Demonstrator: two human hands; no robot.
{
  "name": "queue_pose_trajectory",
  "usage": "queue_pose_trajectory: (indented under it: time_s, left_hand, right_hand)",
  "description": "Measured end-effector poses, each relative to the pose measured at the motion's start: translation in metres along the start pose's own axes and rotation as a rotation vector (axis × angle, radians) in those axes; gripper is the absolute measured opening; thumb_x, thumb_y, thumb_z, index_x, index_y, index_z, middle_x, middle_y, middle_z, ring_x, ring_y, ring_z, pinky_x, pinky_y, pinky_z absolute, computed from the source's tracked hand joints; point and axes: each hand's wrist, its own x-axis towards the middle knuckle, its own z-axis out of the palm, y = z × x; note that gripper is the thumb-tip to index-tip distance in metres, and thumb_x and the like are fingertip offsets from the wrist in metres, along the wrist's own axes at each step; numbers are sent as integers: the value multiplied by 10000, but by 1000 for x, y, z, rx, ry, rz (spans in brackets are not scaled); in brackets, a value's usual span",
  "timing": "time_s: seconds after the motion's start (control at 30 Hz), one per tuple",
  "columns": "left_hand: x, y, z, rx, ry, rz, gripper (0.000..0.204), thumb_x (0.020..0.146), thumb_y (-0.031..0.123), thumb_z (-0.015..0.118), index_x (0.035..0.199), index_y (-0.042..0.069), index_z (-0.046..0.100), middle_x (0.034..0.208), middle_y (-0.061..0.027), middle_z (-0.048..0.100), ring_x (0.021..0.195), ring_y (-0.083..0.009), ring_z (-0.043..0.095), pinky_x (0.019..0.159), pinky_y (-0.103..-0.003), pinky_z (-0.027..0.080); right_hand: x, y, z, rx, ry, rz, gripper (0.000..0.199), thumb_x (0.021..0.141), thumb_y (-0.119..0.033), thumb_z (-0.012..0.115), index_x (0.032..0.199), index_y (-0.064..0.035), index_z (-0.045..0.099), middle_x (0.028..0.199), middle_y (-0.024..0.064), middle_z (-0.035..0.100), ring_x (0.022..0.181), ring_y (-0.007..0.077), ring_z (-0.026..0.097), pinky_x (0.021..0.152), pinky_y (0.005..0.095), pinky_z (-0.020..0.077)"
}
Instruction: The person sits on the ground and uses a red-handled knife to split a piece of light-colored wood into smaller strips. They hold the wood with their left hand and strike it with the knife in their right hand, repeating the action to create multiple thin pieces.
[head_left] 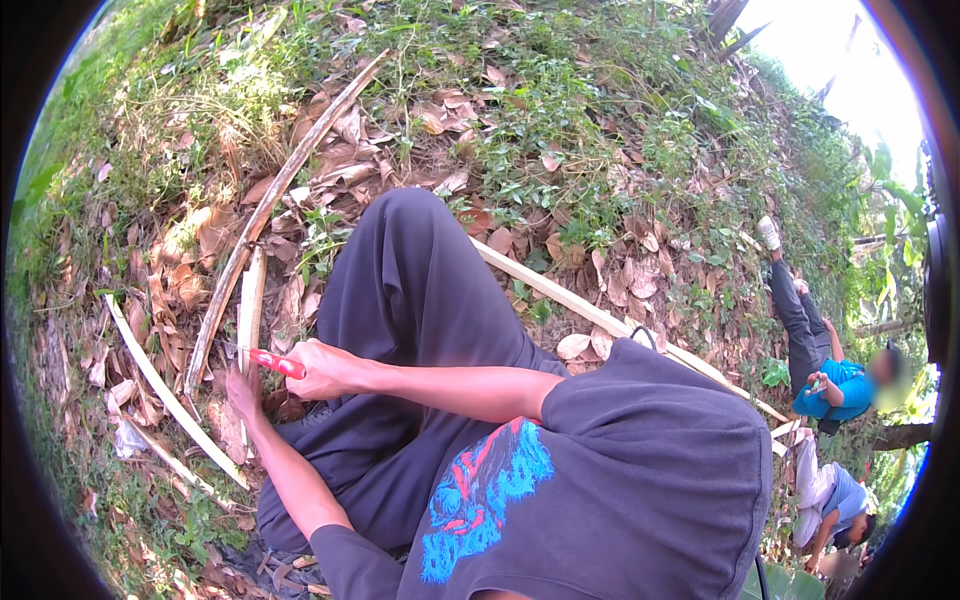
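Note:
My right hand (325,370) is closed around the red handle of a knife (278,364). Its thin blade reaches toward a pale split strip of wood (252,300). On that strip, just below the knife, my left hand (243,393) is closed, its fingers partly hidden. The strip stands out in front of my bent legs in dark trousers. Beside it lies a long brown-barked stick (290,180), close to the strip's far end. To the left, a pale curved strip (170,385) rests on the leaves, apart from my hands.
Dry leaves (445,112) and low green plants (540,150) cover the sloping ground. A long pale pole (580,310) lies behind my knee. At the right, one person in a blue shirt (848,390) and another in a grey-blue top (846,500) are at some distance.

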Motion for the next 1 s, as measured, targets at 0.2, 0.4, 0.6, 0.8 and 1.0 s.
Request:
queue_pose_trajectory:
  time_s: [0.2, 0.4, 0.6, 0.8, 1.0]
  left_hand:
    - [-6, -32, 25, 77, 154, 100, 608, 920, 469, 605, 1270, -28, 582, 1154, -271, 612, 1078, -439, 570, 911, -503, 450]
    - [-9, -1, 10, 50, -15, 28, 622, 927, 545, 563, 1318, 62, 580, 1214, -234, 596, 1114, -422, 561, 925, -510, 450]
    - [-17, 29, -13, 124, -40, -6, 635, 949, 563, 510, 1359, 80, 547, 1185, -224, 602, 1096, -415, 584, 877, -530, 474]
    - [-17, 30, 0, 147, -20, 3, 647, 945, 551, 522, 1400, 92, 501, 1148, -208, 600, 1071, -401, 592, 860, -523, 479]
    - [-24, 13, 8, 210, 166, 42, 672, 917, 639, 503, 1294, 86, 567, 971, -181, 652, 869, -376, 657, 699, -515, 519]
  right_hand:
    - [-11, 0, 3, -7, -25, 8, 193, 770, -156, 544, 731, 33, 523, 580, 224, 509, 526, 341, 468, 568, 461, 417]
    - [-17, 9, -1, -12, -5, 40, 197, 784, -163, 539, 742, 30, 542, 583, 232, 520, 521, 352, 497, 571, 468, 422]
    - [-20, 7, -4, -4, 1, 50, 225, 783, -170, 541, 699, 34, 500, 561, 212, 498, 503, 308, 464, 569, 463, 420]
    - [-26, -1, -10, -21, 5, 42, 248, 782, -189, 557, 688, 33, 500, 562, 207, 500, 501, 292, 469, 563, 459, 421]
    - [-18, -1, -1, -44, -9, 49, 254, 805, -216, 612, 712, 8, 537, 556, 98, 547, 541, 115, 497, 541, 388, 450]
